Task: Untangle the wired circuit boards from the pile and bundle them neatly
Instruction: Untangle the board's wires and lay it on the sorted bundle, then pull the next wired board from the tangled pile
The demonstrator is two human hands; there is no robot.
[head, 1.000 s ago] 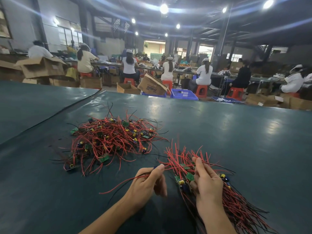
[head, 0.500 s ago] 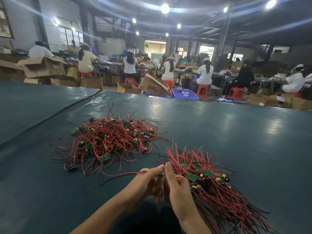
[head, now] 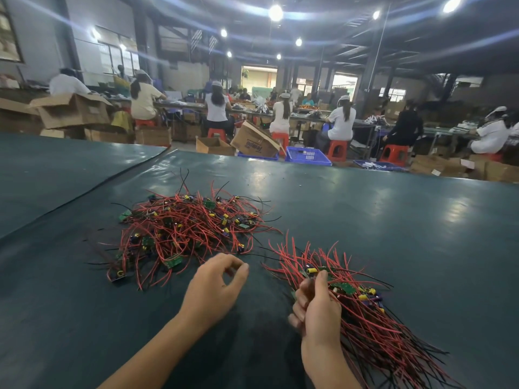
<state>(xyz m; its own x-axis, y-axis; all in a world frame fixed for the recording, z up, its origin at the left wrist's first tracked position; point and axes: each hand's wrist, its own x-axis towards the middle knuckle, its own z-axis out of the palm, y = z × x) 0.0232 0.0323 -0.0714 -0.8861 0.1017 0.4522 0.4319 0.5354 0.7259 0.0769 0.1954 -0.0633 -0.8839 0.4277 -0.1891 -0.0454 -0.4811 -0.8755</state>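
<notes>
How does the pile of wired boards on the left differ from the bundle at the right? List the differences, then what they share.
In the pile wires sprawl every way; in the bundle they run mostly parallel. The pile lies untouched; the right hand grips the bundle. Both hold red and black wires with green boards.

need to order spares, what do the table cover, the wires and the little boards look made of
The table cover: looks like dark green vinyl or rubber sheet, glossy, mirroring the ceiling lamps. The wires: red and black plastic sleeving, bending freely; core unseen. The boards: flat green circuit board, probably fibreglass.
</notes>
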